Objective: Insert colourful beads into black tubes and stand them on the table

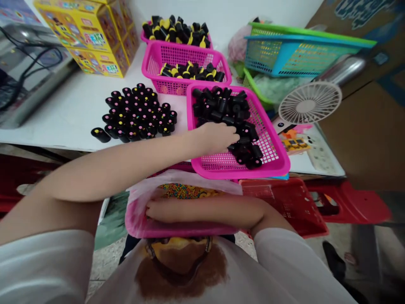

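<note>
— Black cylinders: where do they lie for you, and what bears them?

— Fig. 1, largest first. The white table carries everything. At its near edge sits the pink basket, with the loose cylinders heaped in its far and middle parts. A second lot, the standing cylinders, is ranked upright on the table just left of that basket.

— And your hands?

— Your left hand lies across the heap in the basket, palm down and fingers bent over it. Whether the fingers have closed on a cylinder cannot be told. Your right hand rests on the pink tray in your lap, fingers nearly straight, gripping nothing visible, just beside the coloured beads.

— How is the pick best made?

— Judging from the heap, take a single cylinder from its near edge and pinch it by its sides. Lift it clear of the mesh wall, and carry your forearm high past the standing rows so that none topples.
</note>
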`<action>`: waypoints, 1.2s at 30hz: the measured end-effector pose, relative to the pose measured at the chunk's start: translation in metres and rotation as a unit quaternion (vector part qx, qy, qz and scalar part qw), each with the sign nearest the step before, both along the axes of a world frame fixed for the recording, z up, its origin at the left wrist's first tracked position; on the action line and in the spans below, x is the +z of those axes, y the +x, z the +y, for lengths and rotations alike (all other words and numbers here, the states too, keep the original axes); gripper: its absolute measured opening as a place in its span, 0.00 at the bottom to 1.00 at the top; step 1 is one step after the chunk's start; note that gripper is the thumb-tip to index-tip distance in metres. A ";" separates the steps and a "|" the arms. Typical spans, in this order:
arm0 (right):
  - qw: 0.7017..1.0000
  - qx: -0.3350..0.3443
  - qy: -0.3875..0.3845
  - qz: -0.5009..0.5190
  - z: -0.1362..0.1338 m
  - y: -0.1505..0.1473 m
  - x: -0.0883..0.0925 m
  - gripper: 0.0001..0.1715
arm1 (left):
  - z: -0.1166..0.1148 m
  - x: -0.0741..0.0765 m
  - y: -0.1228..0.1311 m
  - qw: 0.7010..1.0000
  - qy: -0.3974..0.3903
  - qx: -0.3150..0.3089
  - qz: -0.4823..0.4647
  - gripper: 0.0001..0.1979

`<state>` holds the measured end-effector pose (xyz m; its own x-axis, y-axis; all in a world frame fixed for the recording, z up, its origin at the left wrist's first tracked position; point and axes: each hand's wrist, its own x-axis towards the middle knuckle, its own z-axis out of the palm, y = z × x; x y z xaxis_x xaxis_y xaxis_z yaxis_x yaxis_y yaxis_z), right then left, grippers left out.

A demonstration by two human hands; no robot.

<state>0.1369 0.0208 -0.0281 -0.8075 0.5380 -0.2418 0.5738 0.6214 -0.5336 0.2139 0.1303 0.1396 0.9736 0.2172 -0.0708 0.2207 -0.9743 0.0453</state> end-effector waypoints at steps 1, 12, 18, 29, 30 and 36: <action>1.000 0.010 -0.001 -0.005 0.003 0.001 0.001 0.09 | 0.002 -0.008 0.012 1.000 0.012 -0.009 0.020 0.21; 0.970 -0.089 -0.183 0.136 0.013 0.025 -0.010 0.16 | -0.010 0.021 -0.010 0.991 -0.014 0.034 -0.132 0.15; 0.954 -0.121 -0.192 0.196 0.005 0.055 0.003 0.16 | -0.050 0.018 -0.146 0.914 -0.128 0.111 -0.368 0.10; 0.945 -0.175 -0.055 0.272 -0.014 0.090 0.062 0.17 | -0.134 -0.128 -0.233 0.813 -0.304 0.358 -0.344 0.08; 0.949 -0.162 -0.036 0.266 -0.015 0.088 0.063 0.18 | -0.135 -0.131 -0.229 0.815 -0.299 0.350 -0.352 0.07; 0.960 -0.148 -0.002 0.239 -0.021 0.077 0.070 0.20 | -0.133 -0.133 -0.212 0.814 -0.285 0.312 -0.399 0.05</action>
